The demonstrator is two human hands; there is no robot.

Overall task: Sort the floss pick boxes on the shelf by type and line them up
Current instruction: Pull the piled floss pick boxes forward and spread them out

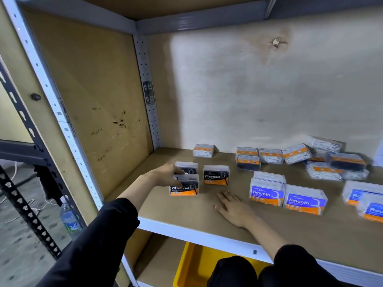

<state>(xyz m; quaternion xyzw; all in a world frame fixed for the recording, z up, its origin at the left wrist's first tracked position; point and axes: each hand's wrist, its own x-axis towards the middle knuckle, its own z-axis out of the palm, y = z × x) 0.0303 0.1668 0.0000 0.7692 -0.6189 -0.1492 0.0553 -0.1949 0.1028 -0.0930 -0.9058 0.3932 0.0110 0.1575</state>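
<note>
A front Charcoal box (185,188) is gripped at its left end by the left hand (165,175), the fingers being curled over its top edge. The box stands upright on the wooden shelf (186,212), near the left side, with its label turned to the front. A second Charcoal box (187,167) is seen just behind it and is partly covered by the hand. A third Charcoal box (216,175) is placed upright to the right of these two, apart from them.

The right hand (234,208) is laid flat on the shelf board, palm down, with the fingers straight and spread; nothing is held by it. It lies between the Charcoal boxes and the Smooth boxes (286,196).

Two Smooth boxes are set side by side at the front, and another clear box (269,175) is stood behind the left one. Further right, two blue-labelled boxes (366,200) are cut off by the frame edge, only "Ro" being readable.

Along the back wall an unsorted group of boxes (298,156) is scattered, some stacked and some tilted; one box (204,150) is set apart on the left.

A yellow bin (194,266) is kept on the lower shelf, and a water bottle (68,218) is stood on the floor to the left.
</note>
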